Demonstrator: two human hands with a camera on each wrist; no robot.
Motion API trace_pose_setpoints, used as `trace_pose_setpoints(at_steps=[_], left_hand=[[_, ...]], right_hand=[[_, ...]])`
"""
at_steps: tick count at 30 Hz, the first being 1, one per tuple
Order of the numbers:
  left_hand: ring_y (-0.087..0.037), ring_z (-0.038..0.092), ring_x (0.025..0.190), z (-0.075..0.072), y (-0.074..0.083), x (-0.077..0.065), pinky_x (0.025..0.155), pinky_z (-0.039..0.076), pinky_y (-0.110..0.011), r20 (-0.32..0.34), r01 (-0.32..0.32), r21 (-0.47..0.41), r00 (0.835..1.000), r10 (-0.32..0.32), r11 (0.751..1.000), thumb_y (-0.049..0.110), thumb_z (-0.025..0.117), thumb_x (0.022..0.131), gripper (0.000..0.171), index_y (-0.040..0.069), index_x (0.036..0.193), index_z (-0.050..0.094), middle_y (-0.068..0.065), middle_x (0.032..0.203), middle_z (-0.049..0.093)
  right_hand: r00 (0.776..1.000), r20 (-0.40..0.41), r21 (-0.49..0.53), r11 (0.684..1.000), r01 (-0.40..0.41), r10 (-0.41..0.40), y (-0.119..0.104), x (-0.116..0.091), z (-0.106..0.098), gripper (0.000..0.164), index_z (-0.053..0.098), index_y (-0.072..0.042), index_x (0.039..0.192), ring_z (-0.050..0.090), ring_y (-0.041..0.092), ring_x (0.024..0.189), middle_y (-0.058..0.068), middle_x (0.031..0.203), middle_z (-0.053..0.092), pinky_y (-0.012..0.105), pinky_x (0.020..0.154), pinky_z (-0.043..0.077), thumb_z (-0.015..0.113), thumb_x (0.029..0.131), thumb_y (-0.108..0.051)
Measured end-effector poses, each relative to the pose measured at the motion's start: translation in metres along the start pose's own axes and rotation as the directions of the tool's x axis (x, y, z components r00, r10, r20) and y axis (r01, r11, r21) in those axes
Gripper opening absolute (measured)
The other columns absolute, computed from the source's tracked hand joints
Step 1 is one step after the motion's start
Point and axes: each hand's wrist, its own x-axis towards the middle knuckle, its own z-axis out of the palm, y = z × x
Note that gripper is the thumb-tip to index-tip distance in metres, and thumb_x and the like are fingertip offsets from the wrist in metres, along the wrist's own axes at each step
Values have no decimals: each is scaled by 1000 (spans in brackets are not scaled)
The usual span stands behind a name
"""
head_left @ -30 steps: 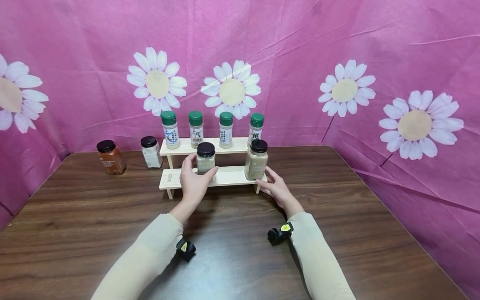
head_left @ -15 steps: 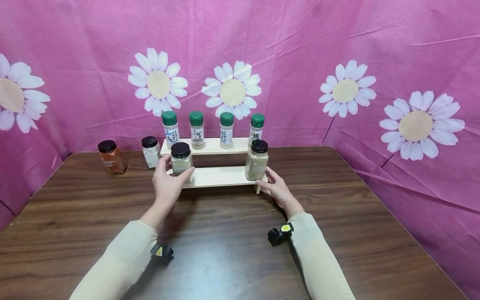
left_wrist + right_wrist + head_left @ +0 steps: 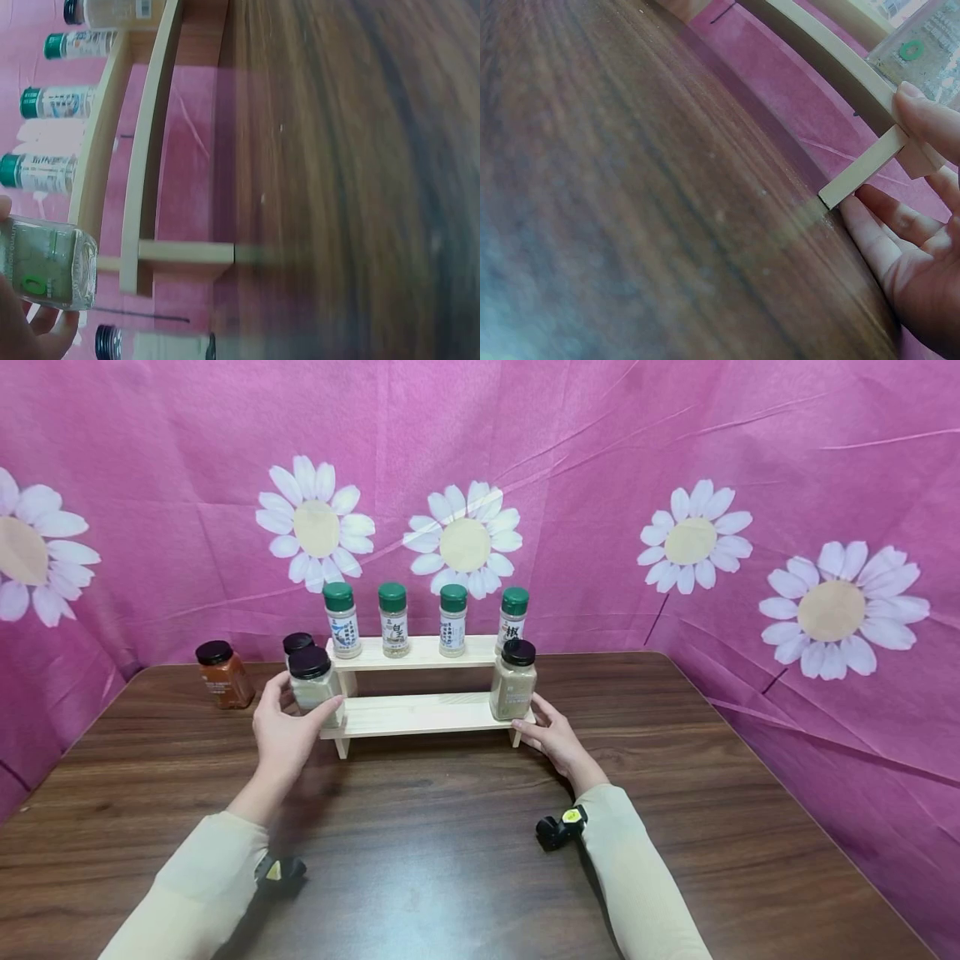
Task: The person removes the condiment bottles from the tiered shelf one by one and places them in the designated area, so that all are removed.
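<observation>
My left hand (image 3: 288, 732) holds a square glass spice jar (image 3: 312, 689) with a black lid, upright at the left end of the two-tier wooden spice rack (image 3: 420, 714). In the left wrist view this jar (image 3: 45, 262) shows pale contents and a green mark, apart from the table. My right hand (image 3: 557, 742) grips the right end of the lower shelf; in the right wrist view the thumb (image 3: 922, 112) lies at the shelf's edge and the other fingers sit beside its leg (image 3: 862, 166). Above that hand, a black-lidded jar (image 3: 513, 689) stands on the lower shelf.
Several green-capped shakers (image 3: 393, 627) line the upper shelf. Left of the rack, a reddish-brown spice jar (image 3: 227, 681) stands on the wooden table (image 3: 450, 843). Another black-lidded jar (image 3: 297, 642) is mostly hidden behind the held one. A pink flowered cloth (image 3: 585, 527) hangs behind.
My left hand has carried the jar leftward from the middle of the lower shelf to past its left end, now covering the jar behind. My right hand has stayed on the rack.
</observation>
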Motion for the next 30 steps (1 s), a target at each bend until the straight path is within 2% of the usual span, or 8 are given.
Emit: trace_pose_setpoints(at_steps=[6,10,11,15,18,21,24,30], left_hand=[[-5,50,74,-17,-6,7,63,40,-13,-60,48,-8,997,-49,999,9,76,64,58,5,115,49,-7,97,55],[-4,50,74,-30,-18,16,63,40,-12,-100,58,-2,993,-58,998,12,76,64,57,10,115,50,-2,94,54],[-4,50,73,-34,-31,23,62,40,-12,-107,48,-14,993,-50,999,13,77,63,58,12,114,51,-1,93,55],[-4,49,72,-46,-31,27,62,39,-13,-149,93,10,985,-90,996,9,76,63,55,11,113,51,3,89,53],[-3,50,73,-55,-46,34,62,40,-11,-177,107,-14,978,-108,994,12,78,61,57,14,111,52,4,90,53],[-6,52,77,-65,-90,53,62,41,-12,-201,97,-8,975,-97,995,21,81,56,63,19,113,52,1,96,54],[-7,51,80,-73,-115,65,64,40,-13,-211,118,-16,970,-119,993,24,82,54,66,22,113,52,0,100,54],[-8,50,84,-88,-124,74,65,40,-13,-199,177,-100,961,-194,979,18,84,51,69,21,113,53,1,102,52]], right_hand=[[1000,3,5,1000,2,-2,0,0,0,65,22,-9,136,51,18,95,26,127,35,33,83,41,54,81,4],[1000,1,5,1000,0,0,0,1,0,65,22,-9,136,50,20,97,25,127,34,34,83,41,54,81,5],[1000,1,4,1000,-1,1,-1,1,0,65,22,-10,136,49,21,99,25,128,34,34,83,41,54,81,5],[1000,3,0,1000,-4,4,-1,2,-1,66,22,-10,136,48,23,101,25,128,33,35,84,40,54,81,4],[1000,7,3,1000,0,0,-1,1,-1,66,22,-10,137,48,22,100,24,128,33,35,84,40,54,81,4],[1000,9,10,1000,4,-4,0,1,-2,65,22,-9,136,49,21,99,25,128,33,35,84,40,54,81,5],[1000,8,20,1000,5,-5,1,1,-1,65,22,-9,136,51,19,95,26,126,34,35,84,41,53,81,5],[1000,4,22,1000,3,-3,2,1,-1,66,22,-9,136,52,17,93,26,126,35,34,84,41,53,81,6]])
